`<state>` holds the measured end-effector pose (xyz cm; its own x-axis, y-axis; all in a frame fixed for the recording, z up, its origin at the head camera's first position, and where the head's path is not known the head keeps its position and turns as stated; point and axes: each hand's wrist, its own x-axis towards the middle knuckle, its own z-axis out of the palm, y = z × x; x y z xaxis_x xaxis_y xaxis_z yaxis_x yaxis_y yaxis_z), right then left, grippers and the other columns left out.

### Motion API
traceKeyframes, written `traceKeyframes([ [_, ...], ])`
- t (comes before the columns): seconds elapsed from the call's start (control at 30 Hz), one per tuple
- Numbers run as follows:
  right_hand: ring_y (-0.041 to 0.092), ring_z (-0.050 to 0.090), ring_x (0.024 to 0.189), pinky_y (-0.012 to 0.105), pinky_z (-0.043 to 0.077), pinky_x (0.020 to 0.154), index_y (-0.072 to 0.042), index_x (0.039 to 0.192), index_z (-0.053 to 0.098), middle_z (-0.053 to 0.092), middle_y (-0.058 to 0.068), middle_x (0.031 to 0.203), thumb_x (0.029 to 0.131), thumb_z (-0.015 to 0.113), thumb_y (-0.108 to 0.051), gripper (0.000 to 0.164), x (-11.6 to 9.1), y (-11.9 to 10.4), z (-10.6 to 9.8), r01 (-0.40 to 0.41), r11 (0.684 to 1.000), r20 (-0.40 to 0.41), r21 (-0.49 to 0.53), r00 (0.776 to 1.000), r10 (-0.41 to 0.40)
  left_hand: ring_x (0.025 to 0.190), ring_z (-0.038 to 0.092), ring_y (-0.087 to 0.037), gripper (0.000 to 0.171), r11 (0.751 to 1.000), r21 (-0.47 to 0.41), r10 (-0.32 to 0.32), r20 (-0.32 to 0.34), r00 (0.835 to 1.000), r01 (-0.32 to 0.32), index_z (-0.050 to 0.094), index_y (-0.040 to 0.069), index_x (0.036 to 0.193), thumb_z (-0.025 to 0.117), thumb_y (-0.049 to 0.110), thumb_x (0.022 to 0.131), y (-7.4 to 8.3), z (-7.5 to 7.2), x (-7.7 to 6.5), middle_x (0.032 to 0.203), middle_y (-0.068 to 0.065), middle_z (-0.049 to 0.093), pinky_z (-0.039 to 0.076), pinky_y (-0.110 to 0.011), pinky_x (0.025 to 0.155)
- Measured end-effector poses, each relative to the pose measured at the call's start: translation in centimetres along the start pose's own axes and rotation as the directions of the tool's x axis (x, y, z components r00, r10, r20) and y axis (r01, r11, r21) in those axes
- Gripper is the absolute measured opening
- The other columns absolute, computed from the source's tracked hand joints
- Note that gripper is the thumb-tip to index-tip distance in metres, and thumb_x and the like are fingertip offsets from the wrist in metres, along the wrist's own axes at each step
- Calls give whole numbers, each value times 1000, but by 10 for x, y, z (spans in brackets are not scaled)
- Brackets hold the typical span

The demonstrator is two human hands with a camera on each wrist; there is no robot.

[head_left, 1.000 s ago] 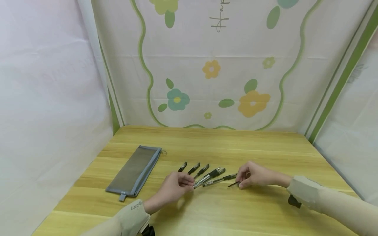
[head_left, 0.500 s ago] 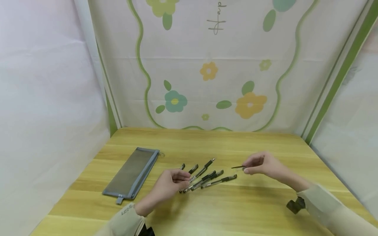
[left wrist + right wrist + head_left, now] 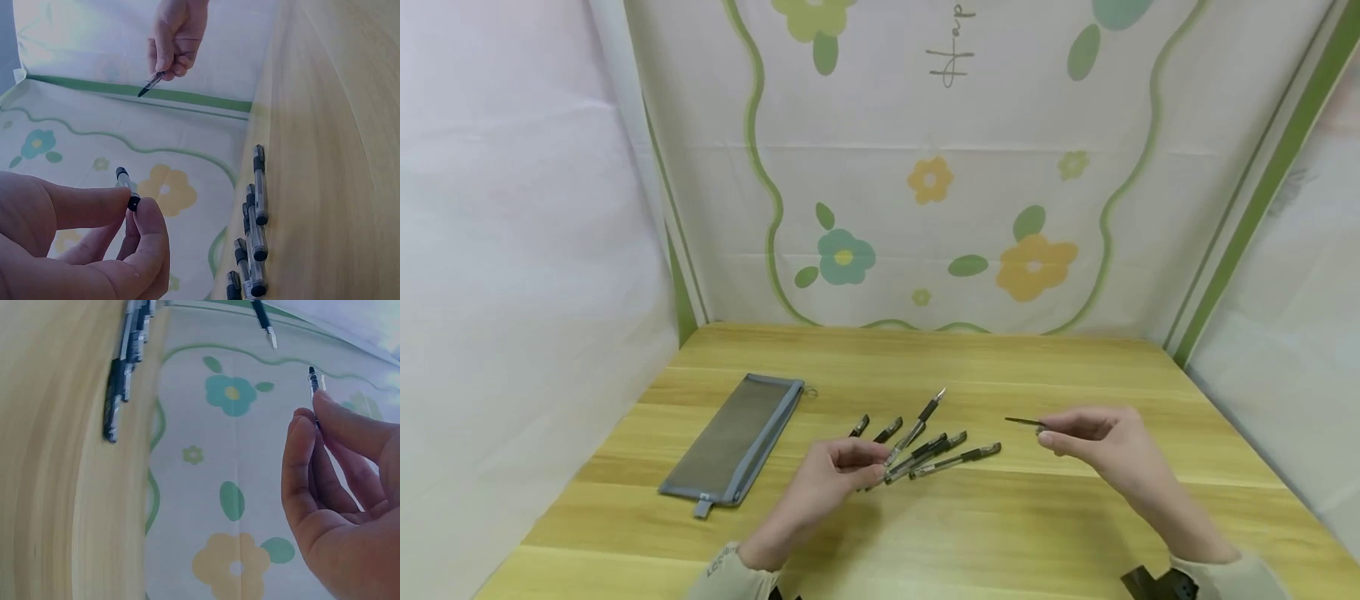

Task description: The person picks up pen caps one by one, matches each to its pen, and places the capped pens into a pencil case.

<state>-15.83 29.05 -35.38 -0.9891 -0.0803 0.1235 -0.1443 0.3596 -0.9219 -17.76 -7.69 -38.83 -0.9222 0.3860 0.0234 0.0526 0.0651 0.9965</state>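
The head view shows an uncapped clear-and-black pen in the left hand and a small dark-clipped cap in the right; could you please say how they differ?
The uncapped clear-and-black pen is long with a bare silvery tip; the small dark-clipped cap is much shorter. The pen slants up to the image's right, while the cap's clip points left, nearly level. Both are held in a pinch.

The uncapped pen (image 3: 925,413), with a bare silver tip, black grip and clear barrel, slants tip-up toward the far right, its near end pinched in the left hand (image 3: 829,481). The clear cap (image 3: 1024,422), well apart to the right, points its dark clip left from the right hand (image 3: 1112,446).
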Motion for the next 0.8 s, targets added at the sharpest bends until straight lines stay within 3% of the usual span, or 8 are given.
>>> traceKeyframes([
  [0.13,25,67,88,32,56,76,-1,112,73,73,8,102,86,78,-25,35,-5,-3,8,-2,999,-100,45,995,7,95,65,-33,23,1000,-24,-14,21,1000,15,70,-1,113,71,4,90,-1,1,1,106,-14,69,55,-40,83],
  [0.3,25,68,86,32,56,74,1,111,73,73,9,100,84,80,-24,38,-8,-7,21,8,996,-152,84,988,5,93,66,-29,23,1000,-18,-20,39,999,20,70,-1,111,72,4,88,-3,2,-1,107,-15,69,55,-36,83],
  [0.57,25,69,87,33,57,74,1,108,73,73,10,99,81,83,-23,38,-5,1,38,-8,995,-139,102,990,22,87,66,-23,20,998,56,1,106,994,-7,71,0,108,72,3,88,-9,11,-5,100,-11,70,55,-27,77],
  [0.8,22,69,89,33,57,75,-4,107,74,73,7,101,82,82,-28,36,-1,6,41,18,1000,-107,18,994,-16,86,67,-23,18,996,83,15,123,992,-26,73,3,105,73,3,87,-11,14,-6,98,-10,71,56,-27,76],
])
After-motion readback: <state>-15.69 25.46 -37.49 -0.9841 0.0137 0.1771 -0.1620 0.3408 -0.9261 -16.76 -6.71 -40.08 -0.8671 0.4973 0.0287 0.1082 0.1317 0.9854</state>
